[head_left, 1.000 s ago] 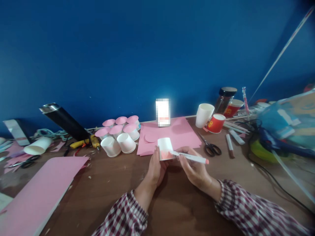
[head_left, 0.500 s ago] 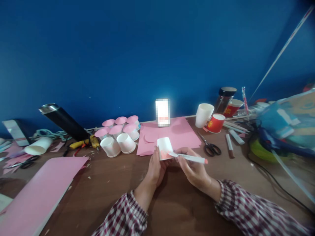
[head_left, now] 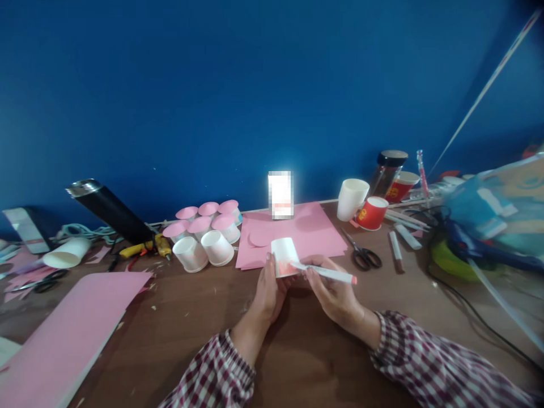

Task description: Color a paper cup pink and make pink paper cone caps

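My left hand (head_left: 267, 292) is closed around a small white paper cup (head_left: 284, 252), which is tilted above the table's near middle. Salmon-pink colouring covers the lower part of the cup's side. In my right hand (head_left: 335, 294) is a white marker (head_left: 329, 273) with a pinkish-red end pointing right; its tip meets the coloured area of the cup. Behind the cup lie pink paper sheets (head_left: 314, 224). Further left stand several paper cups with pink tops (head_left: 203, 226), and in front of them two white cups (head_left: 217, 247).
Scissors (head_left: 365, 258), a brown-capped marker (head_left: 396, 252), a red cup (head_left: 373, 214) and a taller white cup (head_left: 352, 199) stand or lie at right. A black flask (head_left: 114, 212), yellow glue gun (head_left: 147, 247) and large pink sheet (head_left: 80, 323) occupy the left. A blue wall rises behind.
The marker has shifted very slightly left against the cup, and the pink colouring by its tip looks a little fuller. Both hands stay in nearly the same place.
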Action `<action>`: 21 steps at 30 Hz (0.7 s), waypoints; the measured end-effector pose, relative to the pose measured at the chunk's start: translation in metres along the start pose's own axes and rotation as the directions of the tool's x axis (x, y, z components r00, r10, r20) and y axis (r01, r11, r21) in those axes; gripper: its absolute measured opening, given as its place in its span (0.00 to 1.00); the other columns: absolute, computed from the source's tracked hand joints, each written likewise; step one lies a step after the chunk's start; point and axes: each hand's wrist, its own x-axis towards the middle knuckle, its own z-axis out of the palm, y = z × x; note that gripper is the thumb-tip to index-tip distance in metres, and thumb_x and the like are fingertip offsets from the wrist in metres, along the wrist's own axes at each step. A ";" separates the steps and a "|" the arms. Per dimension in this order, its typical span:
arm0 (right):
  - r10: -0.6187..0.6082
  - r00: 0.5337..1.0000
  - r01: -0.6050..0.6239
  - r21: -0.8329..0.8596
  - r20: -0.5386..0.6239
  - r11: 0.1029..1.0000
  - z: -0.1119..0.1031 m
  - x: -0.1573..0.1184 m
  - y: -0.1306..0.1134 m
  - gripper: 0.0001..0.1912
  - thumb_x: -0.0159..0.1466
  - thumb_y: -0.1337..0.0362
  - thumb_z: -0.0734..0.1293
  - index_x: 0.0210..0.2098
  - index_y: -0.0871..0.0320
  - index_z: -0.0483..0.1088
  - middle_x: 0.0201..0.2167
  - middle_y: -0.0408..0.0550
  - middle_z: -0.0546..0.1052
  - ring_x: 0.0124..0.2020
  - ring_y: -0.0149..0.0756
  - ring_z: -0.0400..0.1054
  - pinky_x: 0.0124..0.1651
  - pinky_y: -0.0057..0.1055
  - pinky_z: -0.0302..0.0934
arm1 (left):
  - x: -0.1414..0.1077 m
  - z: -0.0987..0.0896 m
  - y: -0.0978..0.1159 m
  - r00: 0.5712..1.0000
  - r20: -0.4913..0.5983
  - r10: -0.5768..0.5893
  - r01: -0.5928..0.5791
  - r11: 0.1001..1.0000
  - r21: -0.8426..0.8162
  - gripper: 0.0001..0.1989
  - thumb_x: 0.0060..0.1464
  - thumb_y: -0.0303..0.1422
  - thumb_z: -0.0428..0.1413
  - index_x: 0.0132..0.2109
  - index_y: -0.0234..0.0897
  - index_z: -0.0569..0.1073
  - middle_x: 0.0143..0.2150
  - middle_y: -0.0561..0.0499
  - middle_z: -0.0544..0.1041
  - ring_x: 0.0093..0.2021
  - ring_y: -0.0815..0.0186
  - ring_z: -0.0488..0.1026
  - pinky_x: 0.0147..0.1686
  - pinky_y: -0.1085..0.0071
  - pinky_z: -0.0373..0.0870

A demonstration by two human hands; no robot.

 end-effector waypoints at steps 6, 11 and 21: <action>0.002 1.000 -0.002 0.002 -0.003 1.000 0.001 -0.001 0.000 0.07 0.67 0.65 0.63 0.43 0.56 0.70 0.34 0.48 0.76 0.34 0.35 0.71 0.37 0.29 0.67 | 0.000 -0.002 -0.001 1.000 0.018 0.015 -0.015 1.000 0.002 0.25 0.58 0.51 0.50 0.42 0.31 0.74 0.35 0.44 0.76 0.35 0.61 0.72 0.37 0.65 0.68; -0.012 1.000 0.012 0.012 -0.015 1.000 0.000 0.001 -0.003 0.07 0.68 0.63 0.62 0.42 0.57 0.70 0.33 0.48 0.76 0.32 0.35 0.72 0.36 0.29 0.68 | -0.001 0.000 0.001 1.000 0.017 -0.004 0.004 1.000 -0.011 0.24 0.58 0.51 0.51 0.42 0.31 0.74 0.34 0.45 0.76 0.32 0.65 0.70 0.35 0.68 0.67; -0.102 0.995 0.101 -0.093 0.003 0.990 -0.005 0.003 -0.012 0.06 0.65 0.66 0.64 0.41 0.56 0.71 0.34 0.47 0.77 0.33 0.36 0.72 0.38 0.31 0.68 | -0.001 0.001 0.002 1.000 0.010 -0.017 0.017 1.000 0.003 0.26 0.57 0.53 0.50 0.42 0.32 0.75 0.35 0.45 0.77 0.34 0.62 0.72 0.38 0.66 0.68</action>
